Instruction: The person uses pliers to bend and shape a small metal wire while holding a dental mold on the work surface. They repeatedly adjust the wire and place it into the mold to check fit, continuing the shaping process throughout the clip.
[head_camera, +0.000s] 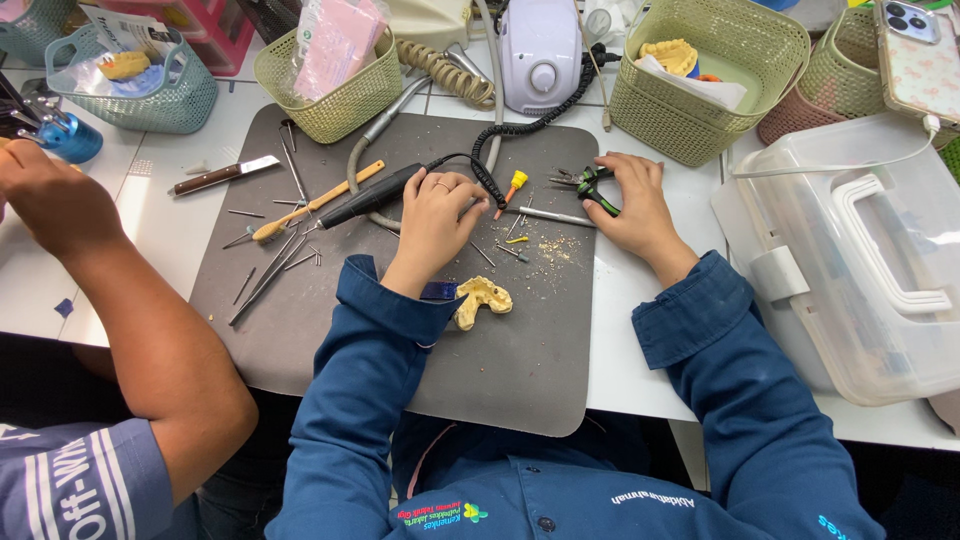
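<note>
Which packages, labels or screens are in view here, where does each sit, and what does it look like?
Pink plastic packets: standing in the green basket at top left, flat, translucent.
Smartphone: top right, propped in a basket, back facing out, patterned pale case; no screen visible.
Clear plastic bag: in the teal basket, far left.

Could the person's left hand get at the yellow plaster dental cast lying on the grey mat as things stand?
Probably yes. The left hand rests on the grey mat just above the yellow plaster dental cast, with only bare mat between them, though its fingers seem to lie on the black handpiece.
</note>
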